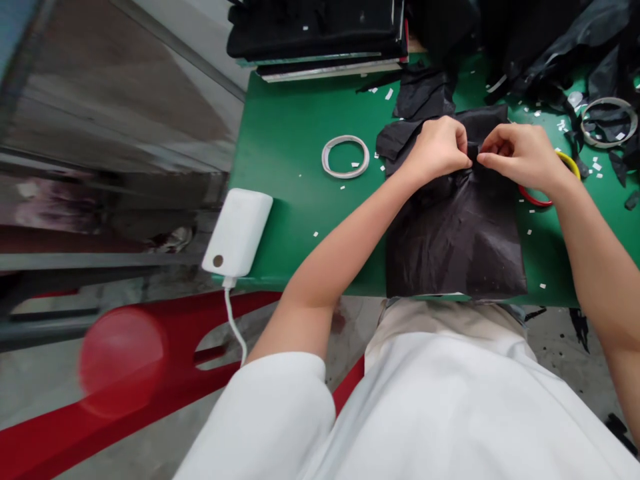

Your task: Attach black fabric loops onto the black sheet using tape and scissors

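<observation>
A thin, shiny black sheet (455, 247) lies at the front edge of the green table, creased toward its upper middle. My left hand (443, 148) is closed in a pinch on it there. Close by on the right, my right hand (523, 155) also pinches the black material, its fingertips a small gap away from the left ones. A small raised fold of black shows between them. Crumpled black pieces (425, 93) lie just beyond. Partly hidden under my right wrist is a red and yellow ring-shaped thing (570, 164).
On the green table (285, 133) are a white ring (326, 160), another pale ring (631, 120) and scattered white bits. A white power bank (240, 230) with a cable sits at the left edge. Dark stacked items (315, 30) stand behind; a red chair (180, 320) is lower left.
</observation>
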A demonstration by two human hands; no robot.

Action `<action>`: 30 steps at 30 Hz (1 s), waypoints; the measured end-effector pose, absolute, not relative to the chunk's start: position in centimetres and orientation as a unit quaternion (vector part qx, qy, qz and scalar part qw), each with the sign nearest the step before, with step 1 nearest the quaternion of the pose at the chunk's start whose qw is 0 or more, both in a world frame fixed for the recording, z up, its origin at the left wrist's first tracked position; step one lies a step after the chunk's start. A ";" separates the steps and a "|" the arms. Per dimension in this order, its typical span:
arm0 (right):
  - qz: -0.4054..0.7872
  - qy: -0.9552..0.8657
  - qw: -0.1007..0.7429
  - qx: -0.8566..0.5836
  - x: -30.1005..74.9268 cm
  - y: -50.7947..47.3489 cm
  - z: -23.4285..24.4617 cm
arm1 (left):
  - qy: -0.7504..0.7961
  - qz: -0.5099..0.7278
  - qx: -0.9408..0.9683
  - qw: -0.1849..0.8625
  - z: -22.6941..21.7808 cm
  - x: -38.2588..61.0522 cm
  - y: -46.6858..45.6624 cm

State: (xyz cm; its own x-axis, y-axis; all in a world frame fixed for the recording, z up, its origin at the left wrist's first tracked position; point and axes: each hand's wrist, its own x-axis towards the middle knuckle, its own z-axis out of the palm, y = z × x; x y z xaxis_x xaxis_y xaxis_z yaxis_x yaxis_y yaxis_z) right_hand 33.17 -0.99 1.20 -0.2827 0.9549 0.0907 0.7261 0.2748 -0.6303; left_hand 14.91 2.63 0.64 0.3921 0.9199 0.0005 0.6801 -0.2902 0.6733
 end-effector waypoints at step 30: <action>0.204 -0.740 0.252 -0.589 32.7 -1.9 0.4 | 0.490 0.135 0.783 0.359 3.1 13.7 1.6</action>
State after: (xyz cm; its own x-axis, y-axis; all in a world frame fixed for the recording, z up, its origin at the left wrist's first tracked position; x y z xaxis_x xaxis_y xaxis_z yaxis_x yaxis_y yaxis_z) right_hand 32.65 -1.91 0.42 -0.1795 0.9748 0.1325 0.7686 0.2231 -0.5995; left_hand 13.72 1.55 3.11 0.4835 0.8641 -0.1399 0.6696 -0.2622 0.6949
